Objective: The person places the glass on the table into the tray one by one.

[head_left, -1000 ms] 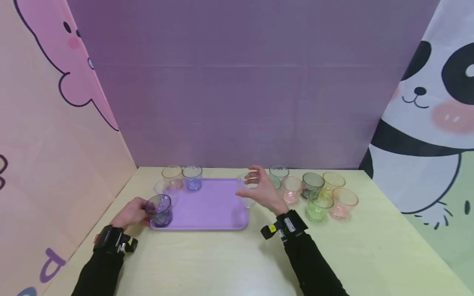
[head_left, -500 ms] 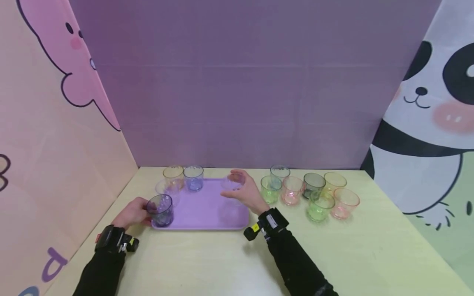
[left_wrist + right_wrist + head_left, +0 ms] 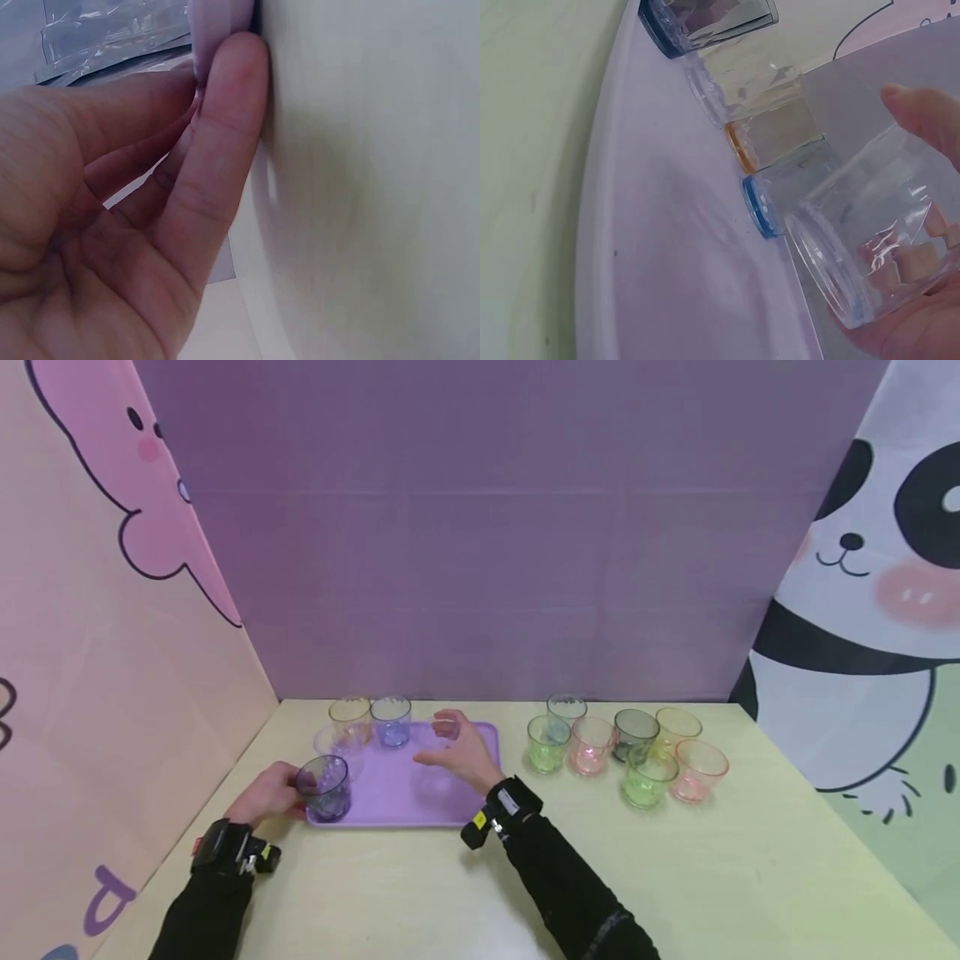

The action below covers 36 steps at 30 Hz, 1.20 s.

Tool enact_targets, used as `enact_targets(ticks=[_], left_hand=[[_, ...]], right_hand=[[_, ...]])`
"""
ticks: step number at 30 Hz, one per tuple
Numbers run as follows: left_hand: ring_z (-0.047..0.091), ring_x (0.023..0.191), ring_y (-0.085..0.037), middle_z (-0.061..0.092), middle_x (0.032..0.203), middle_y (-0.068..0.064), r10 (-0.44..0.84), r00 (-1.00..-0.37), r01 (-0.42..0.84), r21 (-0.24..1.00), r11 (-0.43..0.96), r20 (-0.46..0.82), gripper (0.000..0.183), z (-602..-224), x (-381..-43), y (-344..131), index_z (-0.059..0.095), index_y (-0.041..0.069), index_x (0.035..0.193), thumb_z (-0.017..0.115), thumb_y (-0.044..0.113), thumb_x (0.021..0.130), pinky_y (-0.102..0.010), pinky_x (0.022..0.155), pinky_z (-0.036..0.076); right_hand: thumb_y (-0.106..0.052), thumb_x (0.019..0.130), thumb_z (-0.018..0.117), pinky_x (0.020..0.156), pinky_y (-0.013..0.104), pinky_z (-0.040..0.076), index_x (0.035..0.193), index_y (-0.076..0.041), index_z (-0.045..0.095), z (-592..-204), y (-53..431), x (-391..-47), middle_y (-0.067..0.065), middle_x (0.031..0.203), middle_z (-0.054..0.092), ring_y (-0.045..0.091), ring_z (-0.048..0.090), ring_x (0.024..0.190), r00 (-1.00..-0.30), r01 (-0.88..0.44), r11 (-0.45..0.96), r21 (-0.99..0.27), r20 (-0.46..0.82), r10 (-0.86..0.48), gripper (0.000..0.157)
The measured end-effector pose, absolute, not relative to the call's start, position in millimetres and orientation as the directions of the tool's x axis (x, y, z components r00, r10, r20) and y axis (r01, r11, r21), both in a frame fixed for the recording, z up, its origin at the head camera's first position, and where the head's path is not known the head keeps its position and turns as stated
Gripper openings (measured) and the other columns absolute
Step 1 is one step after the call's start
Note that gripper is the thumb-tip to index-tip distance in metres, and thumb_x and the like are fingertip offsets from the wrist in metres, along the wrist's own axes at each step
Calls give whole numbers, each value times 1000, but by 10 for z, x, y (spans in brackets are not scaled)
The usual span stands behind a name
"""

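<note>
My left hand point(image 3: 266, 792) pinches the rim of a light purple tray point(image 3: 427, 806) at its front left corner; in the left wrist view its fingers point(image 3: 236, 82) meet at the tray edge. A dark grey glass point(image 3: 324, 789) stands on the tray right beside that hand. My right hand point(image 3: 467, 752) grips a clear glass point(image 3: 870, 232) above the back half of the tray. Along the tray's left side and back stand another clear glass point(image 3: 337, 745), an amber glass point(image 3: 349, 714) and a blue glass point(image 3: 391, 724).
Right of the tray, several glasses stand close together on the table, among them a green glass point(image 3: 548, 745), a pink glass point(image 3: 591, 747), a dark glass point(image 3: 634, 735) and a yellow glass point(image 3: 677, 727). A purple backdrop point(image 3: 480, 543) rises behind the table.
My right hand has carried the clear glass leftward, from the tray's right edge to over its middle, toward the blue glass. The left hand has stayed at the tray corner.
</note>
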<state>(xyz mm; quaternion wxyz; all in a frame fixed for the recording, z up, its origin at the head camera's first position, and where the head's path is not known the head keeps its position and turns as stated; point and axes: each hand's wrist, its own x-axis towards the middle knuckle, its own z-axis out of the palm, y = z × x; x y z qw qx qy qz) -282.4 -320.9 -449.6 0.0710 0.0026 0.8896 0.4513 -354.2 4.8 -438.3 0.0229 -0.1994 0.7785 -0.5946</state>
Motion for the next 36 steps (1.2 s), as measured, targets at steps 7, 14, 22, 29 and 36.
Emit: enact_targets(ticks=[7, 14, 22, 29, 36], left_hand=[[68, 73, -22, 69, 93, -21, 71, -990, -57, 802, 594, -123, 31, -4507, -2831, -3220, 61, -19, 108, 55, -15, 77, -37, 64, 62], [68, 71, -21, 69, 91, -21, 92, -989, -39, 812, 583, -114, 30, -4510, -2811, -3240, 61, -18, 107, 55, -13, 78, -35, 62, 62], [68, 69, -20, 68, 90, -22, 124, -985, -27, 823, 567, -117, 31, -4485, -2809, -3231, 60, -19, 106, 53, -15, 77, -35, 63, 62], [68, 71, -22, 68, 92, -22, 80, -989, -53, 810, 583, -122, 32, -4452, -2800, -3188, 59, -20, 108, 53, -16, 78, -38, 65, 62], [68, 71, -22, 68, 92, -22, 78, -990, -54, 816, 576, -120, 32, -4493, -2809, -3203, 59, -20, 109, 54, -15, 78, -37, 64, 62]], right_hand=[[-26, 71, 88, 104, 44, 49, 141, -16, 42, -4382, -88, -3560, 16, 139, 55, 28, 54, 126, -917, -256, 169, -952, 183, -356, 84], [-25, 71, 87, 103, 42, 50, 142, -7, 40, -4419, -304, -3535, 15, 136, 56, 27, 56, 122, -922, -229, 163, -960, 160, -353, 87], [-35, 66, 89, 94, 39, 54, 138, -18, 49, -4461, -508, -3507, 11, 129, 60, 23, 59, 112, -941, -222, 250, -942, 140, -308, 84], [-34, 65, 90, 99, 39, 51, 136, -14, 48, -4467, -639, -3509, 8, 131, 60, 24, 58, 116, -956, -217, 302, -928, 138, -260, 85], [-34, 64, 90, 99, 45, 52, 140, -17, 49, -4497, -693, -3526, 10, 134, 59, 28, 57, 120, -965, -198, 388, -900, 110, -237, 89]])
